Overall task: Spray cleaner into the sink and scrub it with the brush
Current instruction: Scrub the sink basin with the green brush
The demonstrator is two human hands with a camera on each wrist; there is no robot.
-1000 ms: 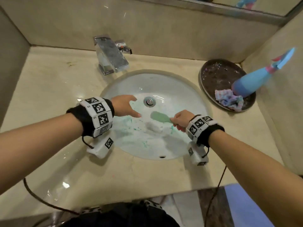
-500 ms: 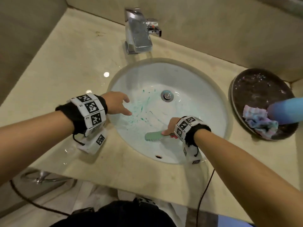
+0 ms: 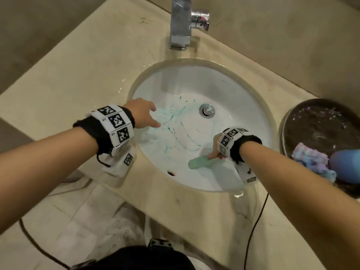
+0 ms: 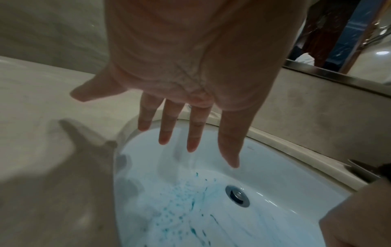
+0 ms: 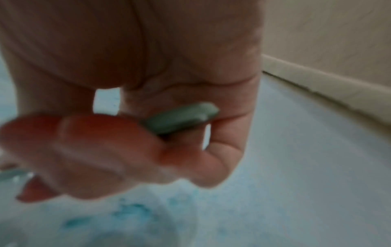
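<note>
The white oval sink (image 3: 229, 80) is streaked with green-blue cleaner (image 3: 171, 121) left of the drain (image 3: 207, 110). My right hand (image 3: 214, 151) grips the handle of a pale green brush (image 3: 200, 162), whose head lies against the near wall of the basin. In the right wrist view the fingers curl round the brush handle end (image 5: 182, 120). My left hand (image 3: 144, 115) hovers over the sink's left rim, fingers straight and spread, holding nothing; the left wrist view shows this hand (image 4: 190, 117) above the basin (image 4: 275, 167). The blue spray bottle (image 3: 344, 164) lies on the dark tray at right.
A chrome faucet (image 3: 181, 26) stands behind the basin on the beige counter (image 3: 68, 78). A round dark tray (image 3: 315, 123) at the right holds a crumpled pastel cloth (image 3: 311, 162). Walls close in on the left and back. A black cable (image 3: 255, 230) hangs over the counter's front edge.
The right hand has drawn the brush from the middle of the basin to its near wall. The left hand stays over the left rim. The camera has tilted down and left.
</note>
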